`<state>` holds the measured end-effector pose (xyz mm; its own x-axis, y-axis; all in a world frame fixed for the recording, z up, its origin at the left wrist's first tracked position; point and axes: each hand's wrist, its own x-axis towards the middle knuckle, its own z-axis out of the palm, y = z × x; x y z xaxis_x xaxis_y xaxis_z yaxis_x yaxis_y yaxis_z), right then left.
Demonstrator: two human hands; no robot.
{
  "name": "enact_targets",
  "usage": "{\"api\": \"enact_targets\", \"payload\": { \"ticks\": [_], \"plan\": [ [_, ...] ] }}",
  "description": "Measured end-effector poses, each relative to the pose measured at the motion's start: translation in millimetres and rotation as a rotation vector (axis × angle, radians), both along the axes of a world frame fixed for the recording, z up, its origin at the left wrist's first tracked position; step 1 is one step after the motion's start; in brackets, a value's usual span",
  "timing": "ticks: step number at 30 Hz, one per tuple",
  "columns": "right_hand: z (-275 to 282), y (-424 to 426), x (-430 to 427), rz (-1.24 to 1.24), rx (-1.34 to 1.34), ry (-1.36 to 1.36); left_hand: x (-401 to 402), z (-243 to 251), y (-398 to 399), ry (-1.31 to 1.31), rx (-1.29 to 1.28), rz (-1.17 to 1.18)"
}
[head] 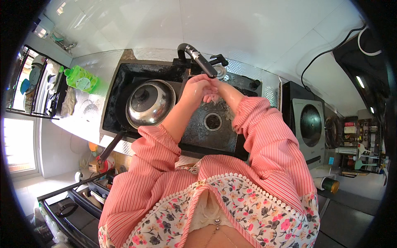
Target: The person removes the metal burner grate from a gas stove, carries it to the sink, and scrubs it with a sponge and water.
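Both of my hands are together under the spout of a black faucet (201, 60), over the right basin of a black double sink (198, 136). My left hand (198, 88) is wet, with its fingers bent against my right hand (218, 88). Fingers overlap, so their exact grip is unclear. Water splashes just below them. A round drain (213, 121) shows in the basin floor beneath. Left of my left forearm, a pan with a long black handle (113, 145) sits in the left basin under a domed metal lid (151, 104).
A green detergent bottle (81, 79) stands on the left counter beside a pale cloth (69, 102). Further left is a dish rack (34, 83). A stove (307, 130) lies to the right. The pan handle juts over the sink's front edge. A black cart (74, 198) stands lower left.
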<state>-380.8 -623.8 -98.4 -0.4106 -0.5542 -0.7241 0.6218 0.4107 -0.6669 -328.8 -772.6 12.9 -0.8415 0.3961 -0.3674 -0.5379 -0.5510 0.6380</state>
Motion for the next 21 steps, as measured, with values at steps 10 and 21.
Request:
{"api": "enact_targets", "payload": {
  "ticks": [10,21],
  "plan": [
    [50.7,48.3,82.5,-0.298,0.384,0.075,-37.3,-57.1,78.9,-0.161,-0.181,-0.544],
    [96.3,2.6,93.9,-0.843,0.160,0.306,-78.3,-107.8,95.5,-0.150,-0.754,-0.479]
  ]
}}
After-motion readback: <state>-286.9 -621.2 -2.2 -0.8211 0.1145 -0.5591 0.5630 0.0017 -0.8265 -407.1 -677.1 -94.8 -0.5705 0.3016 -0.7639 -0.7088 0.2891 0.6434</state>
